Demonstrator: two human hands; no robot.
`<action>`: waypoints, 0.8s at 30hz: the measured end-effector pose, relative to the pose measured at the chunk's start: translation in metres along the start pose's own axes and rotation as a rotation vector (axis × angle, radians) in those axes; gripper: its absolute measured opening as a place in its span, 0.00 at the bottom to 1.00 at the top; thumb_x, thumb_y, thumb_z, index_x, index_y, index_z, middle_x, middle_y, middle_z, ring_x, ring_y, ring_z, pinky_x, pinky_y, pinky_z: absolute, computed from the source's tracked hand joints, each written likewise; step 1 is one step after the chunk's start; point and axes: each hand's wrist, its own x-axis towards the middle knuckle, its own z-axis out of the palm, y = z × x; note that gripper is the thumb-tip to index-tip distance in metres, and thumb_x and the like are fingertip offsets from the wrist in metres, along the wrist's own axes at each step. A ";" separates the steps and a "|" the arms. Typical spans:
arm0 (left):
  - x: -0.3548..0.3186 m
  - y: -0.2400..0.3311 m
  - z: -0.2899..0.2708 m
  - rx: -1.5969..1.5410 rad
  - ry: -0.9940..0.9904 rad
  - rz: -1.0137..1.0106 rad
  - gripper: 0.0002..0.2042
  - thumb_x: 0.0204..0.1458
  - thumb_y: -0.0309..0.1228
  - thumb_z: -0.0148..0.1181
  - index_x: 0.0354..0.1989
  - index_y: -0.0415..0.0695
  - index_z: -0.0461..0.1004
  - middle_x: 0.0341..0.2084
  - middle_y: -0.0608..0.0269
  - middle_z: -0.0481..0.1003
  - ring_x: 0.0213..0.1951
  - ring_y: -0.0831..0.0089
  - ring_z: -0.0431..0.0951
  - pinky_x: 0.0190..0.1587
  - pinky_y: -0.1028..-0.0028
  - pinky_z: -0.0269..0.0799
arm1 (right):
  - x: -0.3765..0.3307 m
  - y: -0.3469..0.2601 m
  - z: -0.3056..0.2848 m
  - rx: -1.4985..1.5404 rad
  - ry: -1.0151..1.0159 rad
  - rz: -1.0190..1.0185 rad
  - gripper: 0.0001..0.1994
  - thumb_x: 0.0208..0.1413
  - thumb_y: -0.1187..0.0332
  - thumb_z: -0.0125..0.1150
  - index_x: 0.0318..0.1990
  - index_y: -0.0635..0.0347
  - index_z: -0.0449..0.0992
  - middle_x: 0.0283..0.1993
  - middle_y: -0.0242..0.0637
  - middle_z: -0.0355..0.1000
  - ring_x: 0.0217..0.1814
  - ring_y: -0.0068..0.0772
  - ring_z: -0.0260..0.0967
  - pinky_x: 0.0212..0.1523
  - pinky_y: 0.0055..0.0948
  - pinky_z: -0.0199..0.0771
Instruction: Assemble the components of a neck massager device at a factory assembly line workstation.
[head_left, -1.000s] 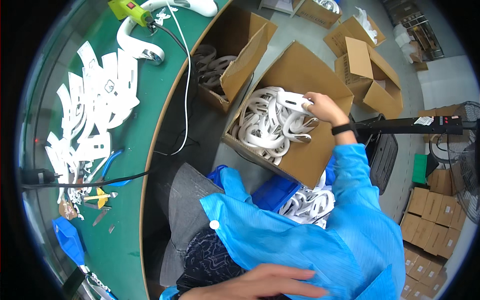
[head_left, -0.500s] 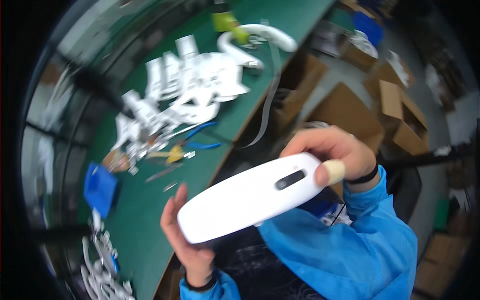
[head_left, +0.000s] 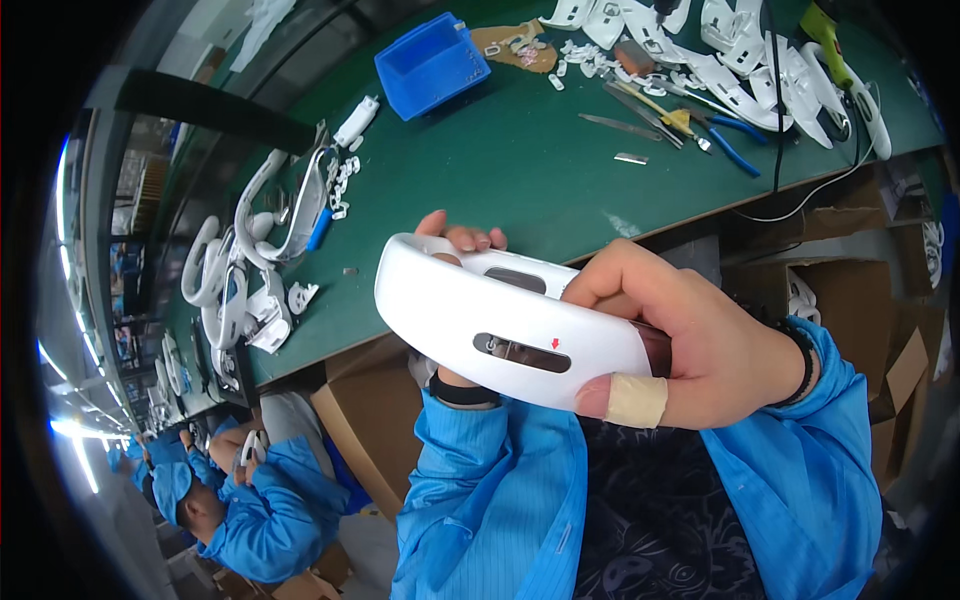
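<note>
Both hands hold up a curved white plastic housing [head_left: 440, 300] in front of my body, off the bench. Two oblong openings run through its walls, and a small red arrow mark sits above the nearer one. My right hand [head_left: 710, 330] is closed on the right end, its tape-wrapped thumb pressed against the near wall and the fingers over the top. My left hand [head_left: 465, 237] is closed around the left part from behind. Its fingertips show beyond the far rim, while the palm is hidden by the housing.
The green bench [head_left: 450, 170] carries a blue bin [head_left: 425, 75], pliers [head_left: 735, 140], thin hand tools [head_left: 645, 110] and many white shells [head_left: 735, 100]. White curved parts [head_left: 265, 220] lie at the left. Cardboard boxes [head_left: 365, 420] stand below the edge. A co-worker [head_left: 270, 510] sits at lower left.
The housing has been tilted and turned, so its open side and second opening now show. My left hand has shifted behind it. The view has swung left, bringing the co-worker into sight.
</note>
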 end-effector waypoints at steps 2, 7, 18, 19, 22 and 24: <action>0.002 0.004 -0.003 0.029 0.002 -0.021 0.26 0.59 0.35 0.65 0.63 0.41 0.65 0.38 0.60 0.74 0.46 0.67 0.73 0.67 0.58 0.67 | 0.004 -0.001 0.004 -0.005 -0.005 0.029 0.23 0.58 0.68 0.70 0.53 0.65 0.63 0.37 0.39 0.79 0.34 0.16 0.71 0.31 0.18 0.65; 0.003 0.004 0.002 0.085 0.053 -0.024 0.26 0.60 0.35 0.65 0.63 0.40 0.65 0.41 0.59 0.74 0.49 0.65 0.74 0.68 0.58 0.67 | 0.003 -0.006 0.010 0.006 0.013 0.080 0.23 0.58 0.69 0.70 0.54 0.66 0.63 0.40 0.40 0.79 0.37 0.17 0.72 0.35 0.19 0.68; -0.026 0.037 0.069 0.404 -0.164 -0.038 0.53 0.54 0.68 0.59 0.75 0.38 0.48 0.69 0.41 0.61 0.68 0.56 0.67 0.68 0.61 0.65 | 0.006 0.005 0.012 -0.106 0.205 -0.334 0.27 0.58 0.72 0.71 0.58 0.70 0.60 0.51 0.48 0.75 0.51 0.27 0.75 0.51 0.26 0.74; -0.028 0.038 0.094 0.399 -0.170 -0.106 0.58 0.48 0.71 0.60 0.75 0.37 0.46 0.69 0.40 0.61 0.66 0.56 0.69 0.67 0.60 0.65 | 0.008 0.007 0.014 -0.225 0.246 -0.312 0.27 0.58 0.72 0.71 0.58 0.69 0.60 0.52 0.47 0.74 0.52 0.26 0.75 0.51 0.25 0.74; -0.020 0.039 0.102 0.307 -0.284 -0.215 0.49 0.57 0.55 0.61 0.76 0.34 0.43 0.68 0.32 0.62 0.65 0.52 0.70 0.67 0.59 0.66 | 0.014 0.016 0.026 -0.287 0.316 -0.289 0.27 0.58 0.70 0.71 0.59 0.68 0.62 0.53 0.45 0.72 0.53 0.25 0.73 0.51 0.25 0.74; -0.015 0.038 0.098 0.295 -0.325 -0.171 0.43 0.58 0.42 0.58 0.75 0.33 0.44 0.67 0.30 0.63 0.66 0.50 0.69 0.67 0.58 0.65 | 0.016 0.021 0.029 -0.196 0.403 -0.272 0.27 0.58 0.69 0.72 0.58 0.68 0.63 0.54 0.45 0.72 0.53 0.24 0.73 0.51 0.26 0.75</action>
